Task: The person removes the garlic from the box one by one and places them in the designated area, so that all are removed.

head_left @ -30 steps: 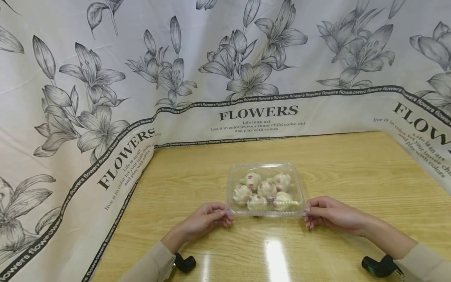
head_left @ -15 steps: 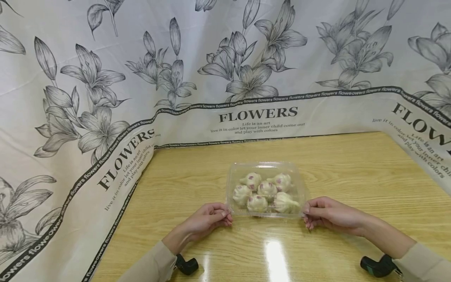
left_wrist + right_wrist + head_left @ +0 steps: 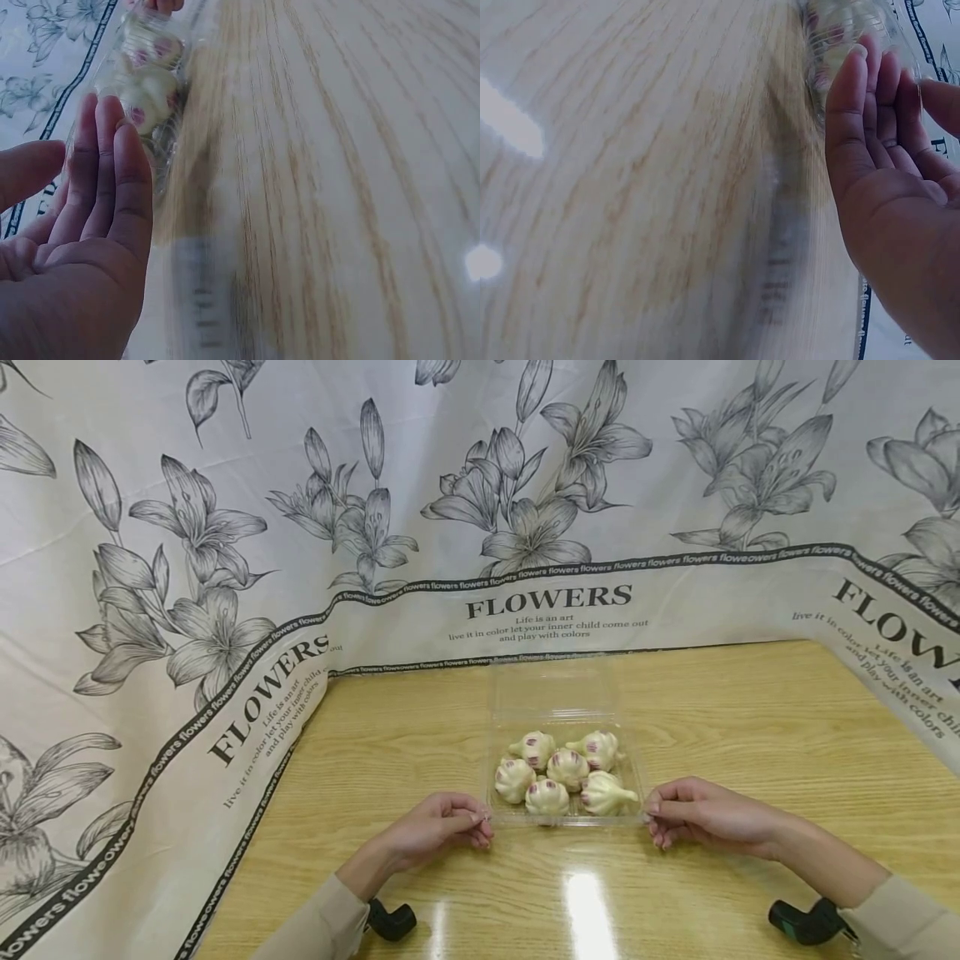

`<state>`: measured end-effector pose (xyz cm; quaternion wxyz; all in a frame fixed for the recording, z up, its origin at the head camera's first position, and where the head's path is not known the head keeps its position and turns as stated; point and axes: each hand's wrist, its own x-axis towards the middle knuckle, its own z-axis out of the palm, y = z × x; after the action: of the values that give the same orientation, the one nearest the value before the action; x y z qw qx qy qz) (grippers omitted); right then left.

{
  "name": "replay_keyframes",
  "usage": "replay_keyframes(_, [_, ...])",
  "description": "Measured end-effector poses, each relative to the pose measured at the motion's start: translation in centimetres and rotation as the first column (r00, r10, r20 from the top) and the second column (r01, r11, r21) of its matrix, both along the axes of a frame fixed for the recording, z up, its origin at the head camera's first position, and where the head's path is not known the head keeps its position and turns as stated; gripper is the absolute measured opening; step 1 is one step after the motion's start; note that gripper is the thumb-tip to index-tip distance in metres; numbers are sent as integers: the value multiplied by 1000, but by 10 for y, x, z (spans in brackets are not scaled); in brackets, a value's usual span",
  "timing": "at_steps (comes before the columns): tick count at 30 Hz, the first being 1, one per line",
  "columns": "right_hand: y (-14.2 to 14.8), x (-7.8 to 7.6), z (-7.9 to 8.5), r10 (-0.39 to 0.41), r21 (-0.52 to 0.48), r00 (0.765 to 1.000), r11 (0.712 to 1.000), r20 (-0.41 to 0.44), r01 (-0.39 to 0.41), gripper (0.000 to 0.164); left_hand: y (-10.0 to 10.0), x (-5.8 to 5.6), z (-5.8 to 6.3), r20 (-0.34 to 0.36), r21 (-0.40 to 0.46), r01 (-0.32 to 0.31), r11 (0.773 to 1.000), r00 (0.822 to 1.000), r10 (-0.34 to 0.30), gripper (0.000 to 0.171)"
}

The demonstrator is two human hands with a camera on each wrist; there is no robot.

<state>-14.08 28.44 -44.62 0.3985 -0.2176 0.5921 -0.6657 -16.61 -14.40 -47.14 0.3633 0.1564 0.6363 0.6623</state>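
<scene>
A clear plastic clamshell box (image 3: 564, 777) lies on the wooden table (image 3: 750, 735) between the 2 hands, with its near edge just at the fingertips of both. Its lid (image 3: 555, 689) stands open and rises on the side far from the hands, so the hinge is at the far edge and the opening faces the person; the whole open box has its long axis running away from the hands, toward the flower-printed cloth (image 3: 225, 568). The left hand (image 3: 442, 828) rests on the table at the near left corner of the box, with fingers curled and the tips pinching the thin rim there. The right hand (image 3: 701, 814) does the same at the near right corner, fingers bent and tips on the rim. In the left wrist view the left hand (image 3: 82, 225) shows long fingers beside the box (image 3: 146, 82), and in the right wrist view the right hand (image 3: 892, 150) lies with its fingers against the plastic wall (image 3: 840, 37); both views are blurred. Inside the tray I count 6 pale garlic bulbs (image 3: 567, 768) with purple marks: 2 in the far row, 1 in the middle, 3 in the row nearest the hands. Their pointed stems turn in different directions. There is 1 box and 1 lid.
</scene>
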Motion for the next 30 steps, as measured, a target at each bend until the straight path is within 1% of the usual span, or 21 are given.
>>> replay_keyframes(7, [1, -1, 0, -18, 60, 998, 998, -55, 21, 32, -1, -1, 0, -12, -17, 7, 1000, 1000, -7, 27])
replay_keyframes(9, [1, -1, 2, -30, 91, 996, 995, -85, 38, 33, -2, -2, 0, -26, -23, 8, 1000, 1000, -9, 28])
replay_keyframes(11, [2, 0, 3, -48, 144, 990, 987, -132, 67, 33, -2, -2, 1, -46, -32, 3, 999, 999, -5, 28])
replay_keyframes(15, [1, 1, 8, -77, 261, 965, 955, -251, 144, 33, -4, -2, 2, -101, -72, -21, 997, 995, 13, 26])
replay_keyframes(17, [1, 1, 11, -87, 308, 947, 933, -309, 186, 31, -4, -2, 3, -149, -109, -34, 993, 989, 17, 26])
replay_keyframes(18, [0, 1, 13, -88, 325, 934, 923, -346, 207, 30, -5, -2, 4, -179, -131, -44, 990, 984, 20, 27])
replay_keyframes(21, [0, 1, 18, -89, 359, 887, 893, -454, 273, 27, -6, -1, 6, -275, -189, -81, 979, 961, 27, 33])
replay_keyframes(22, [-1, 2, 19, -84, 364, 864, 883, -497, 295, 27, -6, -1, 7, -309, -203, -95, 974, 951, 28, 35])
replay_keyframes(23, [-1, 2, 20, -77, 370, 836, 872, -543, 321, 26, -6, -1, 8, -341, -218, -110, 970, 940, 30, 37])
replay_keyframes(24, [-1, 2, 21, -69, 375, 806, 859, -588, 348, 26, -6, -1, 8, -375, -230, -128, 965, 926, 33, 39])
replay_keyframes(25, [-2, 2, 23, -57, 379, 770, 846, -636, 376, 26, -6, -1, 9, -408, -241, -144, 960, 913, 35, 41])
replay_keyframes(27, [-3, 2, 25, -27, 380, 690, 819, -723, 430, 26, -6, -1, 11, -466, -251, -173, 953, 884, 37, 43])
replay_keyframes(28, [-3, 2, 26, -13, 380, 654, 804, -757, 457, 26, -5, -2, 11, -497, -258, -188, 948, 867, 37, 44])
replay_keyframes(30, [-5, 1, 28, 10, 375, 590, 781, -807, 500, 27, -4, -3, 13, -551, -262, -216, 940, 833, 38, 46])
